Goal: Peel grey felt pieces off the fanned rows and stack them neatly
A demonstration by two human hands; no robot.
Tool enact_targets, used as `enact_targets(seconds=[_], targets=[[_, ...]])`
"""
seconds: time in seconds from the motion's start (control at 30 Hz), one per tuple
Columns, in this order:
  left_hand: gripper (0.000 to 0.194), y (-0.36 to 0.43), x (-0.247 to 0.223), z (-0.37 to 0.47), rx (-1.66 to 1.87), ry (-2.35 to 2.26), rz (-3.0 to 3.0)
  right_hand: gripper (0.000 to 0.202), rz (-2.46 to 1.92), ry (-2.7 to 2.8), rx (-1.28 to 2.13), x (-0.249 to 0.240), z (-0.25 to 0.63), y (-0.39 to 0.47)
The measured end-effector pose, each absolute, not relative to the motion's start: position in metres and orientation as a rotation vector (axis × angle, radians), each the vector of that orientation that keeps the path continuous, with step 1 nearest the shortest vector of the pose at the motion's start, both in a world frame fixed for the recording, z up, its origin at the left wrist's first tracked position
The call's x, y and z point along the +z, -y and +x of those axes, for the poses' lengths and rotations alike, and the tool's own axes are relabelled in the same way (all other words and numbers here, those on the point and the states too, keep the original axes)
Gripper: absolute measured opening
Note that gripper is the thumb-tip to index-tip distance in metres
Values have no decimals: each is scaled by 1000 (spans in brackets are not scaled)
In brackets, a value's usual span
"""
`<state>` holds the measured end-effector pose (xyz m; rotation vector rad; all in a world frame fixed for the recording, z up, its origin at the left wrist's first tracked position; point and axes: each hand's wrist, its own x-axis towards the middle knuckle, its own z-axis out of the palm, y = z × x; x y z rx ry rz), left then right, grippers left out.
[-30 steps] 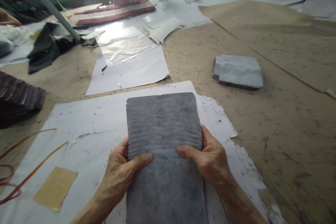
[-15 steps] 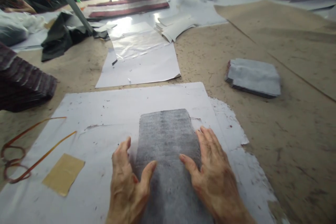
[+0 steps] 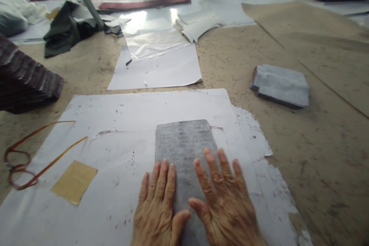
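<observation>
The left hand (image 3: 157, 209) lies palm down along the left edge of the grey cloth (image 3: 183, 138), its 4 fingers close together. The right hand (image 3: 226, 207) lies palm down over the cloth's right edge, fingers spread. The 2 thumbs point toward each other, apart, over the cloth. White paper (image 3: 115, 161) lies under the cloth on the table (image 3: 325, 153). Left of the cloth lie a tan square (image 3: 75, 182) and, farther out, glasses (image 3: 59, 160); a dark striped stack (image 3: 29, 78) sits beyond them. Beyond the cloth to its right is a small grey stack (image 3: 282, 84).
</observation>
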<state>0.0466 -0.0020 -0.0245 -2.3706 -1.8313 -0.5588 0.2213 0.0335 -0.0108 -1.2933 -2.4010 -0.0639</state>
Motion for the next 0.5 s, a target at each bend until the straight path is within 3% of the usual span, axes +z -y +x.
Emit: enact_targets(seconds=[0.1,0.17,0.27,0.37,0.5], targets=[[76,11,-31,46,-491,1788,-2464,58,-1297,2466,-14,-17,221,-26],[69,16,-32,45,-580,1913,-2517,54,-1322,2439,60,-20,221,-23],[55,15,-25,38,-1045,2426,-2408,43,-1468,2144,151,-18,223,-27],[51,-6,-9,32,-1607,3082,-1812,36,-1669,1853,227,-11,223,-41],[62,-53,6,29,-1442,3343,-1496,45,-1954,1651,443,-1,217,-66]])
